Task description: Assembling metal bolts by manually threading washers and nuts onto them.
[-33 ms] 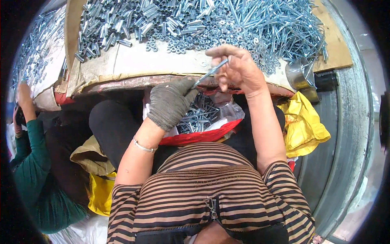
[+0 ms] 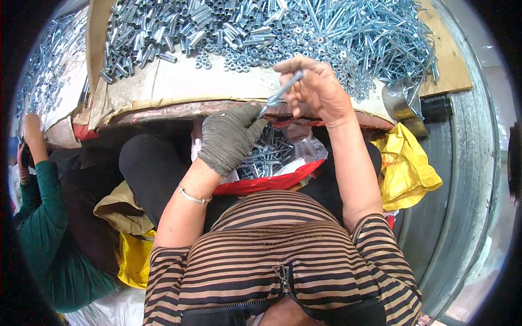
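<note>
My left hand (image 2: 231, 136), in a grey knit glove, is closed on the lower end of a slim metal bolt (image 2: 285, 88). The bolt slants up to the right, and a small blurred part sits partway along its shaft. Behind the bolt's upper end is my bare right hand (image 2: 321, 92), its fingers apart and loosely bent. Whether they touch the bolt I cannot tell. Below both hands, an open red-edged bag (image 2: 272, 183) in my lap holds many metal fasteners (image 2: 266, 152).
Across the worktable (image 2: 185, 81) lie heaps of metal sleeves (image 2: 163, 32), nuts (image 2: 236, 64), washers (image 2: 353, 76) and long bolts (image 2: 375, 32). A metal cup (image 2: 402, 106) stands at its right edge, above a yellow bag (image 2: 408, 168). On the left sits a co-worker in a green sleeve (image 2: 51, 195).
The bolt's upper end has shifted slightly up and left. My right hand has moved a little, its fingers changing their bend. My left hand keeps its hold.
</note>
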Motion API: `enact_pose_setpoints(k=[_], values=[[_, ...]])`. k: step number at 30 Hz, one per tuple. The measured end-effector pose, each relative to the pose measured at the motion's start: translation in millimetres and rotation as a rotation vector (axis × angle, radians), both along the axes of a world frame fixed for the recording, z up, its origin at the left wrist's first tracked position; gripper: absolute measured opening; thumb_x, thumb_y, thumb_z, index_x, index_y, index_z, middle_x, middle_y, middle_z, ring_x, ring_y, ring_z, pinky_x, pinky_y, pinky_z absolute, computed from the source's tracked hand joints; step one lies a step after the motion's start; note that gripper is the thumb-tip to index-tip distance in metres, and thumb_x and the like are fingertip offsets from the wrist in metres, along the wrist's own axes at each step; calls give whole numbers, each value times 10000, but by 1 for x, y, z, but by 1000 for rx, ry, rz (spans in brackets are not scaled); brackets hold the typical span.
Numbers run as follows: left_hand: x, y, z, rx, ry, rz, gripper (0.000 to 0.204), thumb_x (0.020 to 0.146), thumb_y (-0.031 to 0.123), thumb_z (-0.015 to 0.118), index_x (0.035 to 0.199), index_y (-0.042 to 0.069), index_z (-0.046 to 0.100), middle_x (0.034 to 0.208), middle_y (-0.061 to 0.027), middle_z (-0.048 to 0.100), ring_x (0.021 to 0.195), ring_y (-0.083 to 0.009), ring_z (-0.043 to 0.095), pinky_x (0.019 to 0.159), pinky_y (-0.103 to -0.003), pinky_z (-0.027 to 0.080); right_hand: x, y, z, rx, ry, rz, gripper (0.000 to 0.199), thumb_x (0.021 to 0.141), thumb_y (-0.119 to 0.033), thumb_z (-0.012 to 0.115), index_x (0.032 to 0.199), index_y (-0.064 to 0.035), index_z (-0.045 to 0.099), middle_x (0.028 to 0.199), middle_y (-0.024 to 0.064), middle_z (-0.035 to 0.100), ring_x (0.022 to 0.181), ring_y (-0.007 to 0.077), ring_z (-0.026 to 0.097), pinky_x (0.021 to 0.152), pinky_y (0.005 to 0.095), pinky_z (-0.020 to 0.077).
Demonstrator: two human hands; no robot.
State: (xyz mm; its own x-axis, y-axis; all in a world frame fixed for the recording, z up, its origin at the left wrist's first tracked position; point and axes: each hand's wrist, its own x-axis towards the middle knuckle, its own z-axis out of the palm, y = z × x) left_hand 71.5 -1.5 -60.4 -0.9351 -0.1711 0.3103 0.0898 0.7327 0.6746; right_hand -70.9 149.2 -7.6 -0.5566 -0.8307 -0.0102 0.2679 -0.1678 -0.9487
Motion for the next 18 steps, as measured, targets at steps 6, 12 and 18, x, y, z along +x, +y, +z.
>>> enact_pose_setpoints(k=[6, 12, 18], values=[[-7, -9, 6, 578, -259, -50, 231, 809, 236, 645, 885, 18, 638, 681, -161, 618, 604, -265, 598, 573, -354, 459, -33, -45, -50, 713, 1609, -372, 138, 788, -122, 649, 912, -61, 647, 842, 106, 649, 629, 241, 610, 556, 349, 498], [-6, -16, 9, 744, -404, -16, 247, 810, 246, 642, 850, 3, 624, 658, -179, 596, 609, -281, 596, 582, -381, 459, -21, -54, -55, 865, 1477, -457, 140, 831, -120, 613, 948, -44, 594, 813, 123, 641, 601, 230, 614, 547, 338, 513], [-3, -5, 3, 123, -423, -60, 301, 795, 336, 604, 979, 108, 669, 808, -179, 650, 770, -356, 633, 685, -441, 487, -2, -12, -13, 95, 138, -261, 177, 869, -107, 592, 971, 36, 571, 761, 100, 613, 590, 130, 599, 470, 260, 529]])
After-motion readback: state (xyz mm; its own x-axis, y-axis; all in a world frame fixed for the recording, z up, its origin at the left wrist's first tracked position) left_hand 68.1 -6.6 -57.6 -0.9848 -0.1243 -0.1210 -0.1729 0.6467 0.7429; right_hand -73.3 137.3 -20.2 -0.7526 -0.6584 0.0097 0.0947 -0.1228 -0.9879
